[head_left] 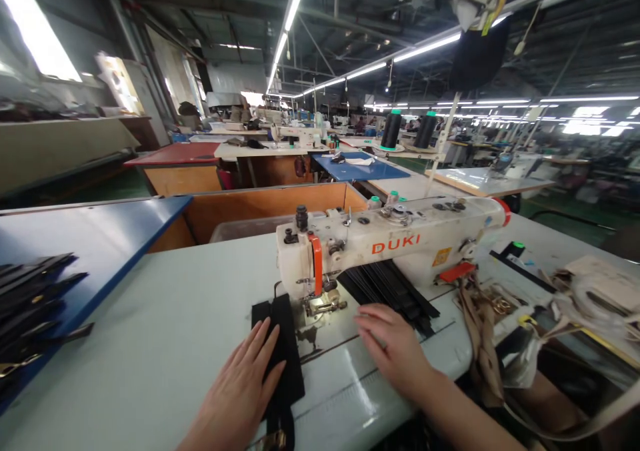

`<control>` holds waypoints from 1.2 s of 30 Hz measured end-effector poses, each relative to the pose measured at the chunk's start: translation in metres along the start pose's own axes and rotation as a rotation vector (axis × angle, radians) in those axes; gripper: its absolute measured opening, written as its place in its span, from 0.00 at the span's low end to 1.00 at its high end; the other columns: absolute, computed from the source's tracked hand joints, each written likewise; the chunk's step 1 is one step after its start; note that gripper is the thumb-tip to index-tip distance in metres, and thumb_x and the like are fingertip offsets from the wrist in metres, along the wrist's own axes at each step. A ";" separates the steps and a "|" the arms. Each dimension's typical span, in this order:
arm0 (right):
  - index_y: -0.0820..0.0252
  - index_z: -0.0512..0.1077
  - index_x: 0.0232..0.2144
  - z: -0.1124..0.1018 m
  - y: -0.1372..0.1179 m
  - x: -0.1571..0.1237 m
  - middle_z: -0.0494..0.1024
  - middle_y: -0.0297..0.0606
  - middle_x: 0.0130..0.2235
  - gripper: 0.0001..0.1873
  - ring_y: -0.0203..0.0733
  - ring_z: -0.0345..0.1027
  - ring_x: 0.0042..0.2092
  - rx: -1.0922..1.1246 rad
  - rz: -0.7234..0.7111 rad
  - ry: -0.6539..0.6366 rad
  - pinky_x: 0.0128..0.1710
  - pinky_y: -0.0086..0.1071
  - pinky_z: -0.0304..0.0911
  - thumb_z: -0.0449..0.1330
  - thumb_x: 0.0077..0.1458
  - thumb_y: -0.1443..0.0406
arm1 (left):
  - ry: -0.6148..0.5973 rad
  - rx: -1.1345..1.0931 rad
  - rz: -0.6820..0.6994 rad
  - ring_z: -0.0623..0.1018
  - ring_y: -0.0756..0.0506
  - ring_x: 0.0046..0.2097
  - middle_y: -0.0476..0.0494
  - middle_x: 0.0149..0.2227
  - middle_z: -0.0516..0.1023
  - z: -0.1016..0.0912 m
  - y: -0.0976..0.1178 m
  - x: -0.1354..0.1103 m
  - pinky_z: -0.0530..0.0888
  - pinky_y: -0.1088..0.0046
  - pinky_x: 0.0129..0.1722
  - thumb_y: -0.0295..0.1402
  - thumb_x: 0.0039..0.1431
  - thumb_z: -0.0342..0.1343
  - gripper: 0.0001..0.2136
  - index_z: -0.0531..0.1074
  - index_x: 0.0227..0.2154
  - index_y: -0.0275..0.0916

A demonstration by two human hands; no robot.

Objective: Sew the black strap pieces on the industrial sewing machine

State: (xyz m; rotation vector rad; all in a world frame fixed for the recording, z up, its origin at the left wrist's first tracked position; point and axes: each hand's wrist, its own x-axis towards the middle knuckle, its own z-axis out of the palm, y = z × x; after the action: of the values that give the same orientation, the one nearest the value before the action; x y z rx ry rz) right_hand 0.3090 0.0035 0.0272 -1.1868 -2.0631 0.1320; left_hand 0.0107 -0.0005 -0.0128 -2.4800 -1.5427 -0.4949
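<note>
My left hand [245, 377] lies flat with its fingers stretched over a black fabric piece [287, 351], left of the sewing machine's needle area. A black strap with a metal buckle [273, 439] hangs from the near end of that piece. My right hand [387, 344] is raised just right of the presser foot [323, 304], fingers apart and nothing visible in them. Behind that hand, a fanned stack of black fabric strips [390, 291] lies under the arm of the white sewing machine [360, 244], which has an orange lever.
Black pieces with metal fittings [37, 304] lie on a blue-edged table [100, 237] at left. Tan straps [483, 344] and metal rings crowd the machine's right side. Black thread cones [391, 131] stand beyond the machine. An orange-brown wooden partition [275, 204] runs behind the worktable.
</note>
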 end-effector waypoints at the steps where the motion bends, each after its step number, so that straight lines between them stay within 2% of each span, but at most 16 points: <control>1: 0.57 0.75 0.43 -0.012 0.016 0.000 0.77 0.43 0.46 0.14 0.44 0.70 0.47 -0.083 0.116 0.050 0.50 0.39 0.65 0.50 0.61 0.66 | -0.011 0.002 0.001 0.63 0.36 0.62 0.34 0.62 0.61 0.000 -0.001 0.001 0.68 0.55 0.56 0.43 0.64 0.41 0.26 0.62 0.60 0.34; 3: 0.63 0.73 0.45 -0.034 0.047 -0.003 0.76 0.49 0.46 0.16 0.48 0.70 0.47 -0.164 0.238 0.090 0.50 0.44 0.65 0.50 0.61 0.66 | -0.038 -0.001 0.001 0.62 0.37 0.63 0.36 0.63 0.59 0.001 -0.003 0.001 0.67 0.55 0.56 0.42 0.64 0.41 0.25 0.61 0.60 0.37; 5: 0.64 0.74 0.44 -0.049 0.073 -0.010 0.77 0.50 0.43 0.15 0.52 0.71 0.45 -0.223 0.327 0.078 0.48 0.48 0.65 0.51 0.58 0.68 | -0.060 -0.014 0.000 0.60 0.38 0.64 0.39 0.64 0.58 0.002 -0.005 -0.002 0.67 0.55 0.56 0.41 0.64 0.41 0.25 0.58 0.62 0.41; 8: 0.64 0.76 0.36 -0.058 0.096 -0.021 0.77 0.49 0.37 0.12 0.53 0.71 0.41 -0.270 0.420 0.025 0.45 0.47 0.65 0.55 0.52 0.70 | -0.065 -0.034 0.003 0.59 0.40 0.64 0.44 0.63 0.60 0.006 -0.009 -0.006 0.67 0.56 0.56 0.40 0.64 0.42 0.25 0.55 0.63 0.46; 10: 0.63 0.76 0.34 -0.058 0.103 -0.025 0.77 0.47 0.36 0.10 0.52 0.71 0.40 -0.276 0.467 -0.002 0.45 0.44 0.64 0.55 0.51 0.69 | -0.070 -0.046 0.008 0.59 0.40 0.64 0.45 0.63 0.62 0.008 -0.011 -0.007 0.68 0.56 0.56 0.39 0.63 0.42 0.25 0.55 0.63 0.47; 16: 0.61 0.77 0.33 -0.058 0.110 -0.022 0.78 0.43 0.35 0.15 0.47 0.72 0.38 -0.196 0.563 -0.048 0.41 0.36 0.64 0.51 0.58 0.61 | -0.053 -0.036 -0.004 0.62 0.38 0.63 0.43 0.63 0.62 0.011 -0.014 -0.009 0.68 0.54 0.55 0.43 0.64 0.40 0.25 0.55 0.63 0.44; 24: 0.61 0.78 0.40 -0.060 0.107 -0.022 0.79 0.44 0.41 0.20 0.47 0.72 0.44 -0.078 0.599 -0.023 0.47 0.37 0.63 0.47 0.59 0.61 | -0.003 -0.031 0.021 0.64 0.38 0.61 0.42 0.62 0.63 0.010 -0.014 -0.008 0.69 0.56 0.55 0.43 0.64 0.40 0.24 0.60 0.61 0.43; 30: 0.58 0.79 0.36 -0.061 0.102 -0.021 0.81 0.42 0.39 0.18 0.47 0.73 0.43 -0.034 0.646 0.068 0.47 0.37 0.64 0.49 0.56 0.62 | 0.023 -0.037 0.030 0.65 0.38 0.61 0.43 0.61 0.65 0.011 -0.014 -0.007 0.71 0.55 0.53 0.44 0.64 0.41 0.24 0.59 0.61 0.44; 36: 0.59 0.78 0.33 -0.073 0.093 -0.020 0.81 0.45 0.37 0.18 0.50 0.74 0.39 -0.035 0.679 0.254 0.43 0.40 0.66 0.51 0.54 0.57 | 0.035 -0.058 0.005 0.66 0.38 0.61 0.41 0.61 0.64 0.008 -0.013 -0.008 0.70 0.55 0.54 0.43 0.64 0.43 0.24 0.61 0.60 0.42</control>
State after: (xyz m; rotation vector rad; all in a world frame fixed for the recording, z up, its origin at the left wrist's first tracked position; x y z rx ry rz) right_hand 0.4274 0.0218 0.0292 -1.7849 -1.3852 0.2496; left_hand -0.0026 0.0011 -0.0234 -2.5031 -1.5292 -0.5874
